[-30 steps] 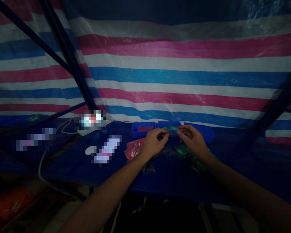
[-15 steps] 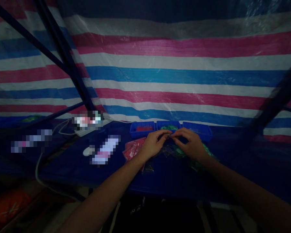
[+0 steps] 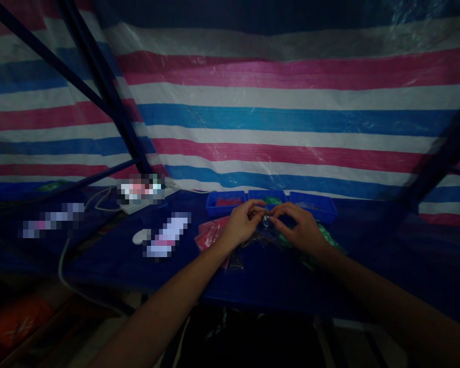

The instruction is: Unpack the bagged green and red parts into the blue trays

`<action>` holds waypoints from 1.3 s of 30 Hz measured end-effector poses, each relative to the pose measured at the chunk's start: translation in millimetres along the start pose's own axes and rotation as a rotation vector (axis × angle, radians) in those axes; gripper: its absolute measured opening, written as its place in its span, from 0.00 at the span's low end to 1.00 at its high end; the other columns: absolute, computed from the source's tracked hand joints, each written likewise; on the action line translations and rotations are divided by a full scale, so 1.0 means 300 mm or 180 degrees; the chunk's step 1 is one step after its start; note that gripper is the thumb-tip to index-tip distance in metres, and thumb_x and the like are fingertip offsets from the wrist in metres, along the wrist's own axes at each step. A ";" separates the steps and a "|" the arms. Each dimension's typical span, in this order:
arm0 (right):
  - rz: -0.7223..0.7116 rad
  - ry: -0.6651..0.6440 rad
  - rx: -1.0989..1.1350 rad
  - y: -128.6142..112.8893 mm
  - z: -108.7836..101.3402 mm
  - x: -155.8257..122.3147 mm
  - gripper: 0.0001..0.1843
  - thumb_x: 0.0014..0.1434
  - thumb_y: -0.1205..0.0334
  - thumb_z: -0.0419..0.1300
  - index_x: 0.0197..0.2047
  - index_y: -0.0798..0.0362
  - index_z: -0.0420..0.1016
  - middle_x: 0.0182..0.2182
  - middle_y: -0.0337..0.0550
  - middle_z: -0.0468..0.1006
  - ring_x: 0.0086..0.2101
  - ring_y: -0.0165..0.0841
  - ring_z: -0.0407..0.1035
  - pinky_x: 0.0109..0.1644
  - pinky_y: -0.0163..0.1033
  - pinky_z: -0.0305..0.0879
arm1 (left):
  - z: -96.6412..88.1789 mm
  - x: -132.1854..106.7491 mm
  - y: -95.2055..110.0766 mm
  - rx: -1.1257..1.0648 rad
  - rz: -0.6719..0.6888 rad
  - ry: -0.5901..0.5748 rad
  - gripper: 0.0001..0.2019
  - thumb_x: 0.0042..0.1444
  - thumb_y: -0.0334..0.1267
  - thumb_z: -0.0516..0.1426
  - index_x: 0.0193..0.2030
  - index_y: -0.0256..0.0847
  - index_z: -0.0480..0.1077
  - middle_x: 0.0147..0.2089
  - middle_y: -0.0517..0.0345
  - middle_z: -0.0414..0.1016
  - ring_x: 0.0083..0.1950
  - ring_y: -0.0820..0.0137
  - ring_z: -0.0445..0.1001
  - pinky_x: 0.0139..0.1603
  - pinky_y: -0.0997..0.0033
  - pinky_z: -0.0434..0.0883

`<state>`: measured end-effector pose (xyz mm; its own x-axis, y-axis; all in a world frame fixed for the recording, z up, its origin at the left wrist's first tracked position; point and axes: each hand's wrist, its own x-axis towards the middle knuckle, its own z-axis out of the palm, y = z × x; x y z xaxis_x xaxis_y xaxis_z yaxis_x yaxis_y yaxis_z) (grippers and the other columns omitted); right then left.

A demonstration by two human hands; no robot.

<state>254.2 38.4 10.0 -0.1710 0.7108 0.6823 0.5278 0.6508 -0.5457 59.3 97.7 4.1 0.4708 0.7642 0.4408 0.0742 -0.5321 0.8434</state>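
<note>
My left hand (image 3: 240, 223) and my right hand (image 3: 299, 226) meet over the dark blue table (image 3: 111, 255), fingertips pinched together on a small clear plastic packet (image 3: 266, 221) between them. Under and around the hands lies a loose pile of small packets, red ones (image 3: 211, 233) to the left and green ones (image 3: 325, 236) to the right. Just beyond the hands stand three blue trays: one with red contents (image 3: 225, 203), a middle tray (image 3: 268, 197) with green contents, and a right tray (image 3: 313, 205). The light is dim.
A white power strip (image 3: 145, 202) with cables lies at the back left, and a small white round object (image 3: 141, 236) sits near it. Dark blue metal frame poles (image 3: 99, 87) slant across the left. A striped tarp (image 3: 291, 102) hangs behind the table.
My hands came together from slightly apart and dropped a little toward the pile. They now pinch a small packet between them.
</note>
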 end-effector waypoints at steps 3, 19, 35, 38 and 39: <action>0.0332 0.0154 0.0120 0.009 0.002 0.000 0.11 0.63 0.55 0.63 0.47 0.44 0.80 0.45 0.46 0.82 0.41 0.42 0.77 0.49 0.51 0.73 | 0.006 -0.005 0.012 0.0100 0.0002 -0.0076 0.16 0.63 0.33 0.59 0.57 0.42 0.67 0.46 0.51 0.82 0.44 0.66 0.81 0.46 0.65 0.76; 0.1011 0.0000 0.1233 0.069 0.021 0.001 0.17 0.57 0.56 0.68 0.50 0.48 0.79 0.43 0.46 0.83 0.44 0.40 0.78 0.52 0.48 0.74 | 0.016 -0.018 0.048 0.0566 0.0283 -0.0097 0.18 0.59 0.31 0.60 0.55 0.43 0.65 0.43 0.56 0.80 0.41 0.69 0.79 0.43 0.69 0.74; 0.1594 -0.0039 0.1835 0.050 0.017 0.002 0.18 0.50 0.48 0.73 0.39 0.50 0.81 0.35 0.44 0.84 0.35 0.37 0.79 0.45 0.46 0.77 | 0.011 -0.011 0.056 0.0367 0.0380 0.0293 0.16 0.60 0.36 0.62 0.53 0.42 0.63 0.41 0.56 0.81 0.39 0.69 0.78 0.41 0.68 0.71; 0.1602 0.0000 0.1845 0.056 0.023 0.004 0.19 0.48 0.47 0.74 0.37 0.51 0.80 0.35 0.44 0.84 0.33 0.36 0.78 0.42 0.44 0.76 | 0.007 -0.007 0.048 0.0440 0.0262 0.0379 0.17 0.60 0.40 0.64 0.51 0.42 0.64 0.41 0.56 0.81 0.37 0.70 0.77 0.39 0.68 0.70; 0.1597 0.0010 0.1841 0.057 0.025 0.004 0.20 0.48 0.46 0.74 0.37 0.52 0.79 0.35 0.43 0.83 0.33 0.36 0.78 0.42 0.43 0.76 | 0.006 -0.006 0.047 0.0472 0.0236 0.0425 0.17 0.59 0.41 0.64 0.50 0.41 0.64 0.40 0.56 0.81 0.36 0.69 0.76 0.38 0.69 0.70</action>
<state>256.7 52.3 -2.0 -0.0229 0.9578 0.2864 0.0220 0.2869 -0.9577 61.2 88.2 14.6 0.3599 0.7573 0.5449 0.1769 -0.6289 0.7571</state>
